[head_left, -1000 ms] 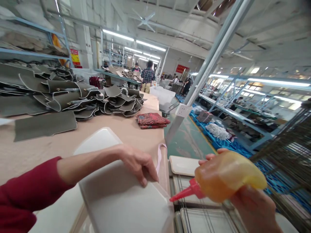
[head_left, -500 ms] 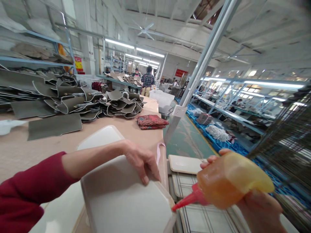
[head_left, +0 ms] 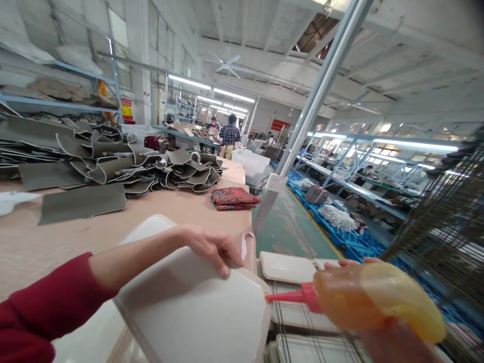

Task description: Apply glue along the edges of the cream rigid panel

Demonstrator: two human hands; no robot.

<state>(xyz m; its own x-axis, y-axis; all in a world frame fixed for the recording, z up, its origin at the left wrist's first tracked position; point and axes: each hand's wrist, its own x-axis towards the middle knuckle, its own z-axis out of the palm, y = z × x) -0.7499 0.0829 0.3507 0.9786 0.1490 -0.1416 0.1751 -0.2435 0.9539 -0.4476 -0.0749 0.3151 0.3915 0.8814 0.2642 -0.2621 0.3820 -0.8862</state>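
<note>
Left hand (head_left: 212,247) rests fingers-down on the far edge of the flat off-white panel with rounded corners (head_left: 200,312), its grip spread flat and pinning the panel, not wrapped round it. The panel lies at the near corner of the tan worktop (head_left: 181,206) and overhangs its edge. We judge it light and fairly stiff but thin, likely to flex if lifted by one corner, so take it along an edge or hold it flat under the palm. Its face looks smooth, may slide. Right hand (head_left: 393,343) is closed round the soft amber squeeze bottle with red nozzle (head_left: 374,300), grip clamped on the body, nozzle tip just beside the panel's right edge. We'd say the bottle is squashy and gives under pressure; hold it mid-body. Beyond the panel on the worktop: a pile of grey cut leather pieces (head_left: 113,161) and a folded red patterned cloth (head_left: 235,197). Right of the panel, more off-white panels on a wire rack (head_left: 295,312). A person in a checked shirt (head_left: 228,136) stands far beyond the panel.
</note>
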